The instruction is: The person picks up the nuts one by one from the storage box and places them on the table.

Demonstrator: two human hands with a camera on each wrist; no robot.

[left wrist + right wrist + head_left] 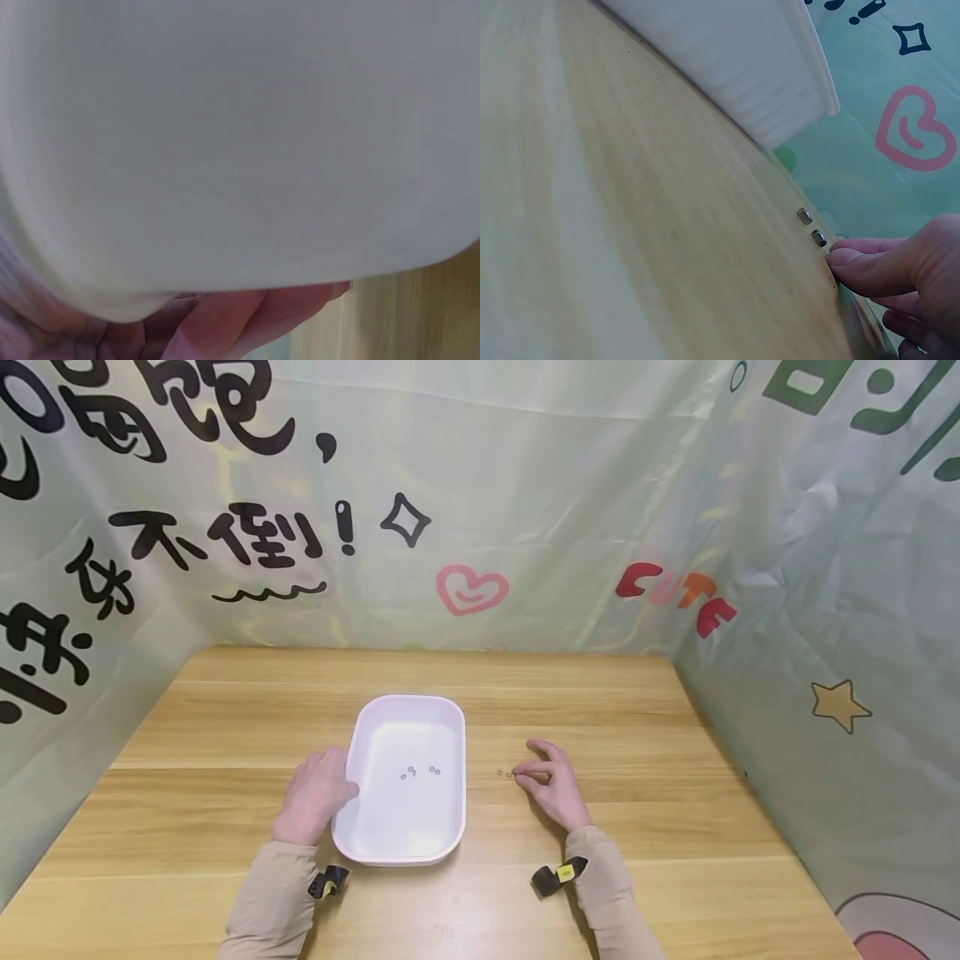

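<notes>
A white plastic tray (397,827) stands on the table with several small metal nuts (411,771) on its floor. My left hand (317,795) grips the tray's left side, its fingers curled at the rim in the left wrist view. To the right of the tray, two hex nuts (805,216) lie on the tabletop in a short row. My right hand (552,785) is at the end of that row, thumb and index fingertips pinched together low at the wood. A small nut shows at those fingertips, mostly hidden by them.
The wooden table (675,893) runs back to a printed cloth (555,527) that hangs behind it and along both sides. Each sleeve carries a small black wrist camera (553,878) near the table surface.
</notes>
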